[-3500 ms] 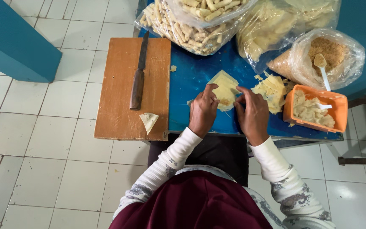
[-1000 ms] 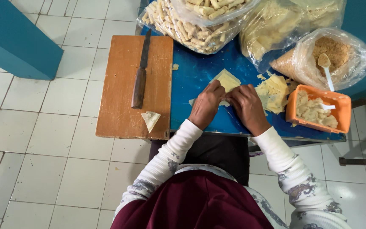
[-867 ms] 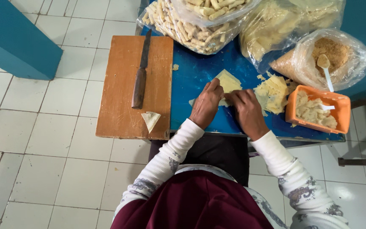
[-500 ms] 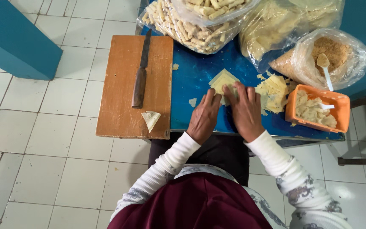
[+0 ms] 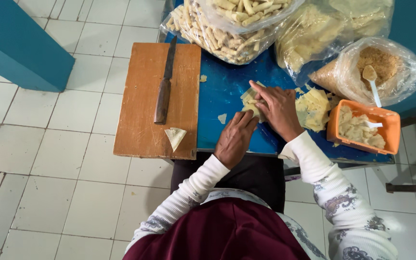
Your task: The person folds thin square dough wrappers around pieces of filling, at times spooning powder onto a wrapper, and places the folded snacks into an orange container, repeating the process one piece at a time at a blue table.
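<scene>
A pale, thin pastry sheet [image 5: 250,100] lies on the blue table [image 5: 222,84], directly under both hands. The right hand [image 5: 276,110] lies palm down over the sheet's right part, fingers pointing up and to the left, pressing the folded dough flat. The left hand [image 5: 235,139] rests just below and to the left of it, its fingertips touching the sheet's lower edge; neither hand is closed around anything, and the two sit close together, nearly touching. To the right of the right hand lies a stack of more pale sheets [image 5: 314,108], and beyond that an orange tub [image 5: 382,138] with filling and a white spoon. To the left of the hands a wooden cutting board [image 5: 143,106] carries a knife [image 5: 164,86] and one folded triangle [image 5: 175,138]. Clear bags of finished rolls [image 5: 222,29] sit at the table's far edge.
</scene>
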